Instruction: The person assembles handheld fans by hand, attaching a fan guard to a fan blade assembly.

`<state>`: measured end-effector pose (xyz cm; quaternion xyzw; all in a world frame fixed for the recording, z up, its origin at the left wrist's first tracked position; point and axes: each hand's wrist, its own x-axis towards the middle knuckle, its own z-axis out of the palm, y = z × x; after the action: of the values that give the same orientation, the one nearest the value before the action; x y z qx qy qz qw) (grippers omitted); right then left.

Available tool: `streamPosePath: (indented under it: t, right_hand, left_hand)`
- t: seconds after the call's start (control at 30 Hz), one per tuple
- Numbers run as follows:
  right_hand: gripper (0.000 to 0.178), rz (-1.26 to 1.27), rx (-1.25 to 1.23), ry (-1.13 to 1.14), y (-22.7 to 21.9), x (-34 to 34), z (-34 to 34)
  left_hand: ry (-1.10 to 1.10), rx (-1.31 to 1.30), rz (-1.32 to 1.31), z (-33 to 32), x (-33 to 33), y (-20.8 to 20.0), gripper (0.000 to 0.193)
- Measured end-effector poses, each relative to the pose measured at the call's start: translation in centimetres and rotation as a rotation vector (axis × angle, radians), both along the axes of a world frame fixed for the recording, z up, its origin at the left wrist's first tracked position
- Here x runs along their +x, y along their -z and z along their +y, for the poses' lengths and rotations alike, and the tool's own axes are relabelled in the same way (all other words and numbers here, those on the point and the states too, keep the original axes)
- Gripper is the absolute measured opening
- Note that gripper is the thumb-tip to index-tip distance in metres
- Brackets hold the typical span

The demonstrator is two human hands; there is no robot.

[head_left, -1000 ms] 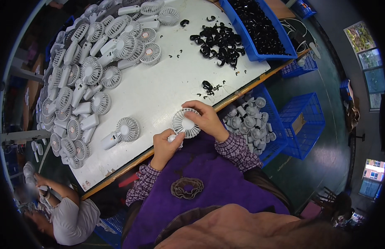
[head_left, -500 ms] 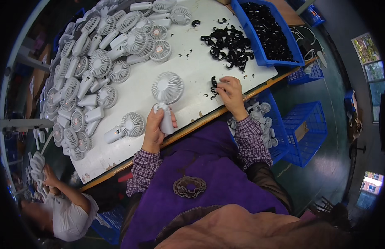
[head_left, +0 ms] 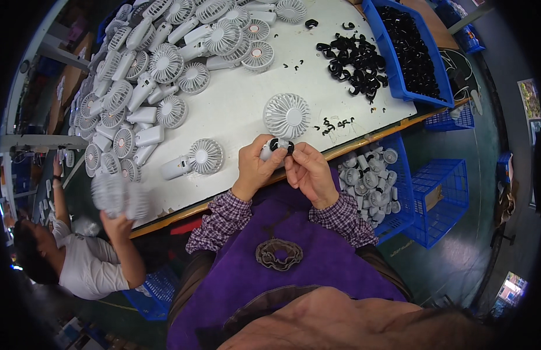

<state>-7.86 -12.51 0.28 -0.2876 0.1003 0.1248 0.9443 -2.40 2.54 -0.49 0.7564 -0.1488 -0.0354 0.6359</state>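
Observation:
A white handheld fan [head_left: 287, 115] is in my left hand [head_left: 253, 168], its round grille pointing away from me over the table's front edge. My left fingers and thumb wrap its handle. At the fan's neck sits a curved black plastic piece [head_left: 274, 144], touching the neck on both sides. My right hand [head_left: 312, 175] pinches at the right end of this black piece, fingers bent together. The fan's handle is mostly hidden behind my hands. Left of them, another white handheld fan [head_left: 205, 156] lies alone on the white tabletop [head_left: 235, 111].
Many white fans [head_left: 165, 64] are heaped at the left. Loose black curved pieces [head_left: 358, 61] lie near a blue tray [head_left: 405, 96] full of them; small black scraps [head_left: 336, 125] lie nearer. Blue crates [head_left: 437, 201] stand below at right. At left, a co-worker [head_left: 89, 262] holds blurred fans.
The held fan and my left hand have moved right. My right hand has come left from the scraps with a black piece, now at the fan's neck. The co-worker has lifted fans to the table edge.

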Motion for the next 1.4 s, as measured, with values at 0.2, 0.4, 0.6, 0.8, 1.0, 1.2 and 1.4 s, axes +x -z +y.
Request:
streamPosePath:
  t: [0.2, 0.4, 0.6, 0.8, 1.0, 1.2, 1.4]
  right_hand:
    - [0.013, -0.02, -0.205, 0.023, 0.2, -0.9, 0.0]
    - [0.012, -0.068, -0.234, 0.074, 1.8, -0.4, -1.4]
    - [0.056, -0.219, -0.196, 0.124, 1.6, 3.1, -3.7]
    - [0.036, -0.026, -0.441, 0.257, -0.1, 5.5, -3.2]
    - [0.055, -0.15, 0.056, -0.07, 1.1, 2.9, -1.6]
    - [0.053, -0.156, 0.22, -0.002, 1.4, 0.6, 0.8]
    - [0.052, -0.146, 0.166, 0.077, 1.1, -0.5, -0.9]
  left_hand:
    - [-0.045, 0.111, -0.022, 0.1, -0.1, 0.1, 0.03]
    - [0.005, 0.002, 0.164, 0.3, -0.2, 0.7, 0.022]
    - [0.869, -0.936, 1.392, -2.2, -1.3, 2.0, 0.067]
    - [0.571, -0.63, 1.013, -1.0, -1.7, 0.3, 0.058]
    - [0.775, -1.197, 1.313, 0.0, -2.3, 2.8, 0.044]
    - [0.622, -1.113, 1.144, -0.5, -3.0, -1.5, 0.041]
    - [0.61, -0.833, 1.256, -0.8, -2.3, -3.4, 0.038]
